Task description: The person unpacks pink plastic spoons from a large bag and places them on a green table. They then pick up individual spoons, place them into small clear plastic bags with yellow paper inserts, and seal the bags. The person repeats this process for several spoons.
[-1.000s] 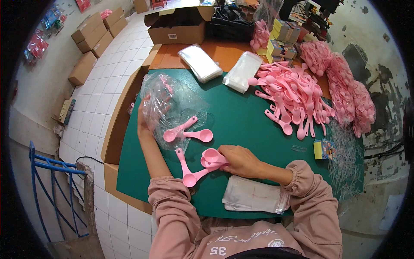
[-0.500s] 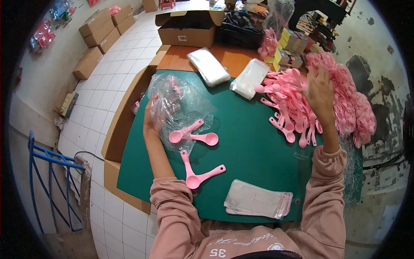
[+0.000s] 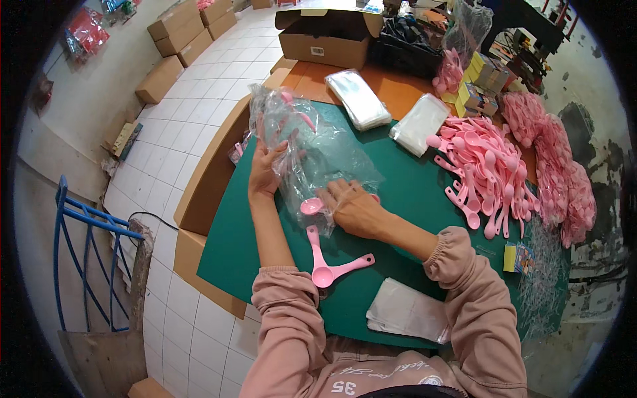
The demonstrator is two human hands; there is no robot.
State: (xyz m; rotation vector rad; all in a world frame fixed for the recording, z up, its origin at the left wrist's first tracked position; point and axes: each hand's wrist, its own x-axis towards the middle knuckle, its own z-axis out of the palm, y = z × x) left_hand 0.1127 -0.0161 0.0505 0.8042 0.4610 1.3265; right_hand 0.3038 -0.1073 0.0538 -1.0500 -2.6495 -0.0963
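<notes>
My left hand (image 3: 267, 166) grips the side of a crumpled clear plastic bag (image 3: 345, 154), thumb in front and the other fingers partly behind the film. Pink pieces show through the bag's upper part. Bent fingers of my right hand (image 3: 352, 207) press down at the bag's near end, their grip hidden. A pink measuring spoon (image 3: 312, 206) sticks out to their left, and a bit of pink shows beyond the knuckles. Nearer me, two joined-looking pink measuring spoons (image 3: 322, 275) lie in a V on the green table mat (image 3: 405, 192).
A heap of pink spoons (image 3: 488, 166) lies at the right, with bagged pink goods (image 3: 564, 172) beyond. Stacks of clear sleeves (image 3: 358, 99) (image 3: 420, 124) lie at the back, another sleeve stack (image 3: 406, 312) near me. A small card stack (image 3: 517, 258) sits right; a cardboard box (image 3: 324, 50) stands behind.
My right hand has come from above the pink spoon heap across to the spoons by the bag. The left hand still holds the bag. The small card stack at the right has come into sight.
</notes>
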